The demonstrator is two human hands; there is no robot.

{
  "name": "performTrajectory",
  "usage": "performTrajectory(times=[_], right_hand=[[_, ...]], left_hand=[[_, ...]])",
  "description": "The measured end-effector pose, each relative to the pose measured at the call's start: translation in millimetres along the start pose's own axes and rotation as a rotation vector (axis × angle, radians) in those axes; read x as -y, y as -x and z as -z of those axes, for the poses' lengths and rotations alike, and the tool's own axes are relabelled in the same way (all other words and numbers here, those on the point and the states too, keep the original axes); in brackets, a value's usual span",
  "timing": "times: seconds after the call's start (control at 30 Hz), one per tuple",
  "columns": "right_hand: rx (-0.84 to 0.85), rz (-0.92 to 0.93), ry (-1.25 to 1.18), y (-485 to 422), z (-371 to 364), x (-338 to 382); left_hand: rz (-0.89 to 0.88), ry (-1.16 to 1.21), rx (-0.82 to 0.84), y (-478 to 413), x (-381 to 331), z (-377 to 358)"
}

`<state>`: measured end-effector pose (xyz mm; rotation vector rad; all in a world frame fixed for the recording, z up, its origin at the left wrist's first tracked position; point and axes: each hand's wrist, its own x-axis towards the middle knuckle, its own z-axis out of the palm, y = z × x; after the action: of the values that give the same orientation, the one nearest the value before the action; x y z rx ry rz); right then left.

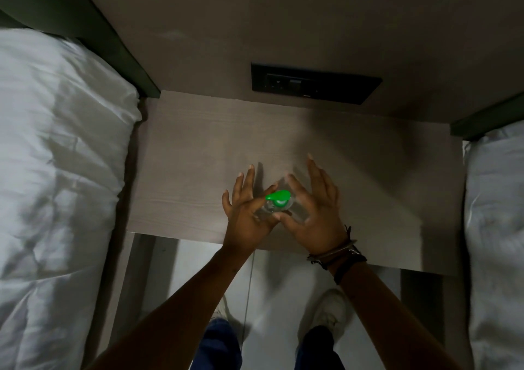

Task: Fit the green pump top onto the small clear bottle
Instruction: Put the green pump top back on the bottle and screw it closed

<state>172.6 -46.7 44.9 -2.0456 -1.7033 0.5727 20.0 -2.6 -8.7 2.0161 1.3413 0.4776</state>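
Observation:
A small clear bottle (264, 210) stands near the front edge of the bedside table (198, 157), with the green pump top (279, 197) sitting on its neck, nozzle pointing left. My left hand (246, 213) pinches the bottle's left side between thumb and forefinger, its other fingers spread upward. My right hand (314, 210) cups the bottle's right side with thumb and forefinger, its remaining fingers splayed. The hands hide most of the clear body.
White bedding lies to the left (56, 171) and right (496, 213) of the table. A black socket panel (316, 83) is set in the wall behind. Below the table edge are the floor and my shoes (329, 315).

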Motion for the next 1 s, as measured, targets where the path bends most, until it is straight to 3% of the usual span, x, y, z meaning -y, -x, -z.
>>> performTrajectory(times=[0.1, 0.3, 0.43, 0.6, 0.73, 0.83, 0.9, 1.0], right_hand=[[0.016, 0.061, -0.034, -3, -1, -2], [0.012, -0.083, -0.081, -12, -6, 2], [0.012, 0.006, -0.199, -16, -7, -1], [0.016, -0.065, -0.195, -19, -17, 7], [-0.058, 0.062, -0.268, -10, -19, -3], [-0.13, -0.108, -0.222, -12, -24, 5], [-0.086, -0.178, -0.252, -11, -27, 12], [-0.062, -0.083, -0.368, -7, -26, 8]], left_hand=[[0.045, -0.035, 0.013, -2, -1, -1], [-0.006, 0.029, -0.013, 4, 8, -5], [0.032, -0.023, -0.014, 1, 7, -7], [0.013, -0.007, 0.001, 2, 12, -8], [0.039, 0.033, 0.031, 1, 2, -4], [0.045, -0.021, 0.057, 0, -1, -1], [0.034, -0.039, 0.075, -2, 2, 0], [0.034, -0.027, 0.1, -6, 4, 1]])
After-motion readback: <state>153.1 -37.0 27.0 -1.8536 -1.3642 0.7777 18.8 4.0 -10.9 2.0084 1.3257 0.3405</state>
